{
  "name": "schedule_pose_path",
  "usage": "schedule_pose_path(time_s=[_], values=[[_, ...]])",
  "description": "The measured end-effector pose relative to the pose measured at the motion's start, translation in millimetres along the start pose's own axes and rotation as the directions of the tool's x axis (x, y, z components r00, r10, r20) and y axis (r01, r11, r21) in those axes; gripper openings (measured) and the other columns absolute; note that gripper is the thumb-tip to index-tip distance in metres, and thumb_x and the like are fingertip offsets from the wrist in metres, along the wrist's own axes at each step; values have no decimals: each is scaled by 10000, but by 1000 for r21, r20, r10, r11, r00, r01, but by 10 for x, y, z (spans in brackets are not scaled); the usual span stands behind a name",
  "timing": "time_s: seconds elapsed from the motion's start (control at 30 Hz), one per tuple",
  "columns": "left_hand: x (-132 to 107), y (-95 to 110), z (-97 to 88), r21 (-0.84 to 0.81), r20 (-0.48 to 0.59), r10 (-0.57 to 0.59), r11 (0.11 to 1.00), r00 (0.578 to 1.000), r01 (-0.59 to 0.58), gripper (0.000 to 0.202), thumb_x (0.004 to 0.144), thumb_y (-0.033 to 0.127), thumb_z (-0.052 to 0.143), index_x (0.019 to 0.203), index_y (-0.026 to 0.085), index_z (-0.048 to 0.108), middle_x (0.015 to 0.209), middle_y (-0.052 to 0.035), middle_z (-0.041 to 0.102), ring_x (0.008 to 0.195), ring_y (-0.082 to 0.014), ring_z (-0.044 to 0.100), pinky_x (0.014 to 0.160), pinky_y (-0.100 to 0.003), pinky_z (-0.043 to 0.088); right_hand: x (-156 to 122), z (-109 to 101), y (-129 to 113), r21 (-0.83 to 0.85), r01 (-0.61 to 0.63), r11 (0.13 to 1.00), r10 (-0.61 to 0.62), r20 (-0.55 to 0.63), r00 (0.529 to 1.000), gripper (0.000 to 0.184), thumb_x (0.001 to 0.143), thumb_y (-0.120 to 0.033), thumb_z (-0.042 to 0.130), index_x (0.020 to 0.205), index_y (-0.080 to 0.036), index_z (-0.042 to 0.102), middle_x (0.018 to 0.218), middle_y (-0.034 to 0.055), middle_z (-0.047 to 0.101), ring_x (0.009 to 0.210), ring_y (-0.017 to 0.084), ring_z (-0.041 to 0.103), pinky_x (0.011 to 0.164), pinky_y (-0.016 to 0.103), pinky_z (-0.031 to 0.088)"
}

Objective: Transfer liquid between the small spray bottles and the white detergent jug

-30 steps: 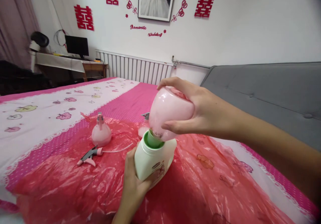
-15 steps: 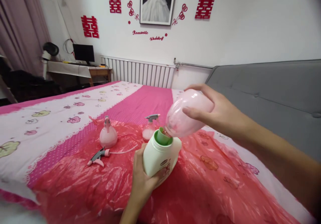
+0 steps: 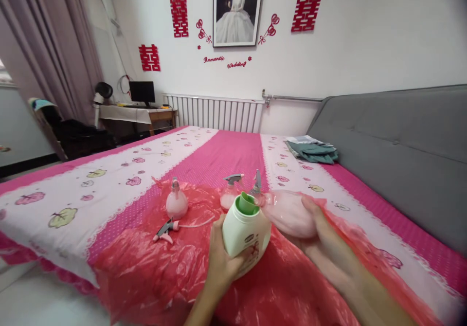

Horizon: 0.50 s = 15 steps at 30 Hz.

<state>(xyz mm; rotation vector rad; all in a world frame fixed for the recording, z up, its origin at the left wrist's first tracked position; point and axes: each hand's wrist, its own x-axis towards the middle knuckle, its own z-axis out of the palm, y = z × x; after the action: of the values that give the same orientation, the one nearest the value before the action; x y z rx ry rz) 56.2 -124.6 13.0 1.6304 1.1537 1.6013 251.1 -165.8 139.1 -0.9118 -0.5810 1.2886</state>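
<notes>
My left hand (image 3: 223,262) is wrapped round a pale green detergent bottle (image 3: 243,233) that leans to the right. Its mouth is uncapped and shows a green pouring spout (image 3: 248,203). On the right, my right hand (image 3: 316,238) grips a clear spray bottle without its head (image 3: 290,213), with pinkish-white contents. That bottle lies almost level in the air, its neck pointing left close beside the spout; whether they touch I cannot tell. A loose trigger spray head (image 3: 167,229) with a thin tube rests left of the detergent bottle.
Red plastic sheeting (image 3: 146,272) covers the near bed. On it stand a round spray bottle (image 3: 177,204), another spray bottle (image 3: 228,199) behind the detergent bottle, and a grey spray head (image 3: 257,180), partly hidden. Folded clothes (image 3: 314,151) lie by the grey headboard (image 3: 394,141).
My right hand has swung down, bringing the spray bottle from a neck-down tilt over the spout to nearly level beside it. The camera view has shifted, revealing the folded clothes.
</notes>
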Motion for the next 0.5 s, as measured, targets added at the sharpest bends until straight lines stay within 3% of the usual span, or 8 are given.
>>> schedule_pose_path(time_s=[0.1, 0.2, 0.37, 0.5], values=[[-3, 58, -7, 27, 1, -51, 998, 999, 51, 749, 674, 399, 903, 1313, 196, 568, 1237, -116, 665, 1123, -344, 644, 973, -504, 525, -146, 15, 141, 144, -120, 982, 113, 58, 992, 522, 906, -544, 721, 1284, -184, 719, 1335, 92, 746, 1262, 241, 692, 983, 309, 616], [-14, 103, -7, 50, -17, -68, 996, 998, 69, 737, 672, 389, 898, 1306, 197, 575, 1250, -114, 680, 1131, -342, 655, 997, -498, 524, -249, 20, 276, 277, -121, 953, 112, 45, 993, 491, 935, -545, 683, 1303, -222, 708, 1365, 62, 734, 1290, 236, 678, 1030, 352, 607], [9, 111, -5, 57, -46, -53, 997, 998, 56, 690, 667, 402, 901, 1249, 181, 604, 1183, -108, 709, 1066, -329, 682, 948, -468, 554, -266, -78, 537, 442, -176, 879, 214, -36, 976, 478, 923, -578, 664, 1256, -237, 700, 1247, 63, 780, 1197, 260, 728, 1075, 460, 583], [84, 93, -21, 12, -68, -58, 998, 996, 59, 713, 664, 405, 907, 1263, 178, 594, 1187, -112, 701, 1065, -327, 682, 944, -472, 558, -283, -193, 609, 557, -234, 797, 307, -39, 951, 543, 884, -647, 671, 1205, -209, 693, 1204, 82, 785, 1108, 247, 760, 1029, 427, 600]])
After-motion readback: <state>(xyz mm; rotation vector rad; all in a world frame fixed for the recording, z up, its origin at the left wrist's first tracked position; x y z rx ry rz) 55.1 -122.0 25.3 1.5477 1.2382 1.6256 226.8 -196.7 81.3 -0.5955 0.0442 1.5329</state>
